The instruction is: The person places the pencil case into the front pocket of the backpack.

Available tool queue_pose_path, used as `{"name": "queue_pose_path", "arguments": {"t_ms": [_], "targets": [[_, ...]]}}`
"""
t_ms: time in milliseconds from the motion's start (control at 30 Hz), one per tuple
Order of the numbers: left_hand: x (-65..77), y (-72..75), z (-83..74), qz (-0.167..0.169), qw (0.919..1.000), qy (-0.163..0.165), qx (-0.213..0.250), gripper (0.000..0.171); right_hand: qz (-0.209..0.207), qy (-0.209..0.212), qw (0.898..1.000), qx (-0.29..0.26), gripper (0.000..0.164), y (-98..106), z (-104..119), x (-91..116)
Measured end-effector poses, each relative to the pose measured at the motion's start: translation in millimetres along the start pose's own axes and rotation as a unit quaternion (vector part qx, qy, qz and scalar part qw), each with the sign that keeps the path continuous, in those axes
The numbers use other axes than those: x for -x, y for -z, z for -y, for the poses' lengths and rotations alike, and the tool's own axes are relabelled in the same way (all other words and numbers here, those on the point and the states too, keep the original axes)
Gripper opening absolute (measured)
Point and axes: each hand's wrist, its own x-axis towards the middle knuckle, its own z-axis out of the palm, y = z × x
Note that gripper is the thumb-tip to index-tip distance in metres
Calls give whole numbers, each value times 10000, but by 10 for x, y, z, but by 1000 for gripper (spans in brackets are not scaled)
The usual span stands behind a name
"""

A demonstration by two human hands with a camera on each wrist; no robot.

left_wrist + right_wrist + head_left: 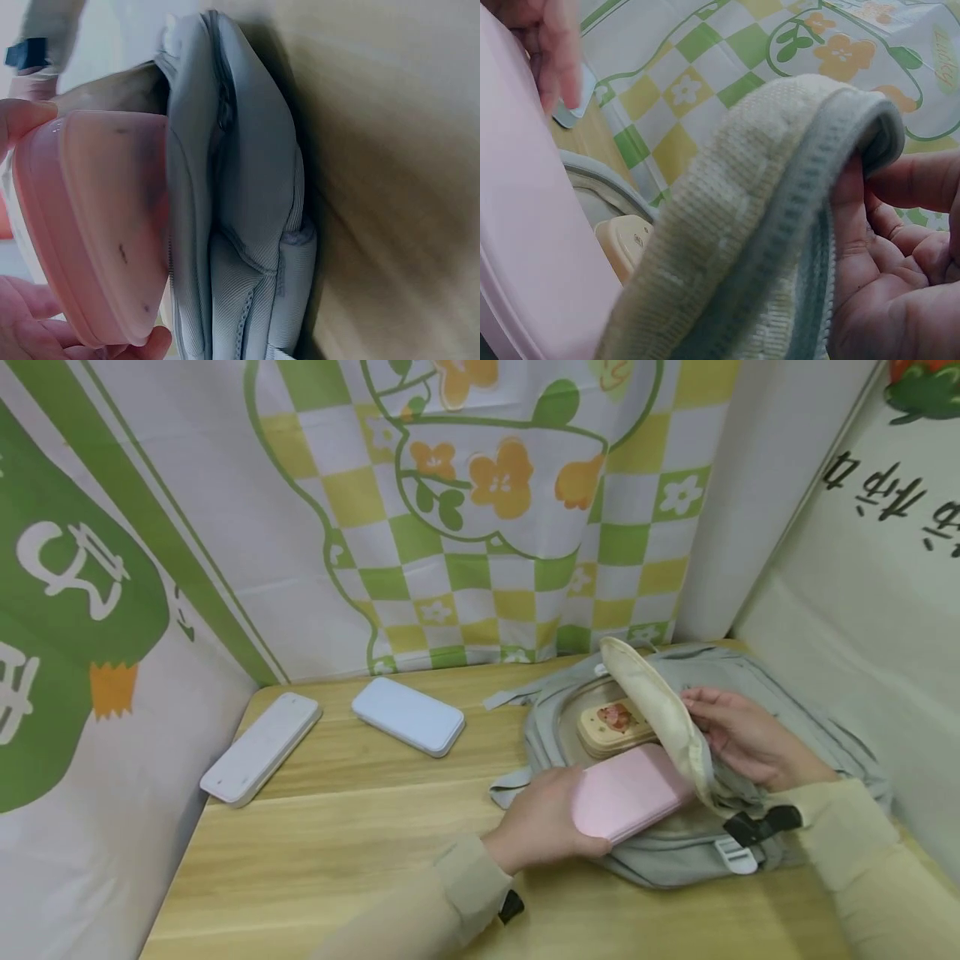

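A grey backpack (667, 868) lies on the wooden table with its pocket unzipped. My right hand (750, 739) pinches the edge of the pocket's cream-lined flap (660, 710) and holds it raised; the right wrist view shows thumb and finger at the zippered edge (810, 187). My left hand (543, 818) grips a pink pencil case (630, 789), fingers and thumb on opposite sides, at the mouth of the pocket. Its far end passes under the flap. A cream pencil case (611, 727) with a red picture sits inside the pocket, just beyond the pink one.
To the left on the table (322, 860) are a light blue case (408, 714) and a white case (261, 749). A checkered cloth (495, 568) hangs behind the table, and printed white cloths flank both sides. A backpack strap (510, 785) trails onto the wood.
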Motion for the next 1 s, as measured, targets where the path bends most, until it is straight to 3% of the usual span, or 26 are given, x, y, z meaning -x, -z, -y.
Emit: {"name": "queue_pose_path", "arguments": {"t_ms": [167,300,500,733,1000], "targets": [[-188,-105,-49,54,9993,8,-362,73,28,-20,10000,-43,32,-3,-48,7],[-305,-176,-108,131,9979,193,-612,77,-54,-65,10000,21,31,-20,-55,9],[-440,-248,-205,146,9954,88,-947,88,-186,-95,9998,51,31,-47,-56,6],[-625,-318,-277,212,9947,-221,-981,87,-200,-63,9997,147,31,-38,-66,12],[-770,-413,-284,320,9940,-216,-1020,84,-247,-14,9996,134,31,-36,-64,29]]}}
